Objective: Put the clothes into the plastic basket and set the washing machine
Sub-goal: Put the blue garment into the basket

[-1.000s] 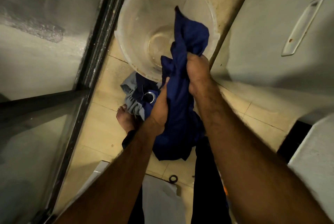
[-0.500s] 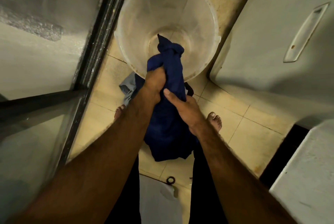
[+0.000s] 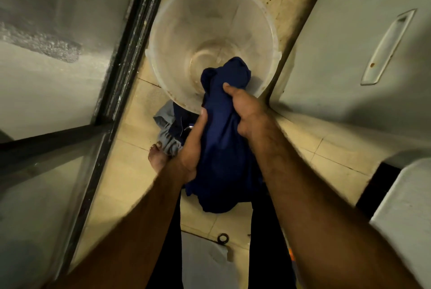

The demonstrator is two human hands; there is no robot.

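Observation:
A dark blue garment (image 3: 221,144) hangs bunched between both my hands, its top end reaching over the near rim of the translucent plastic basket (image 3: 182,31) on the tiled floor. My right hand (image 3: 245,109) grips the cloth near the top, by the basket's rim. Lower down and to the left, my left hand (image 3: 193,146) grips the same cloth. The basket's bottom shows bare. More clothes, grey and dark (image 3: 168,130), lie in a heap on the floor just in front of the basket.
A white washing machine (image 3: 349,55) with a recessed handle stands at the right. A dark-framed glass door (image 3: 130,55) runs along the left. My bare left foot (image 3: 157,155) is beside the heap. A small black ring (image 3: 222,238) lies on the tiles near me.
My hands have swapped heights on the blue garment: the right hand now grips high by the basket rim, the left hand low. The cloth's top has shifted right over the rim.

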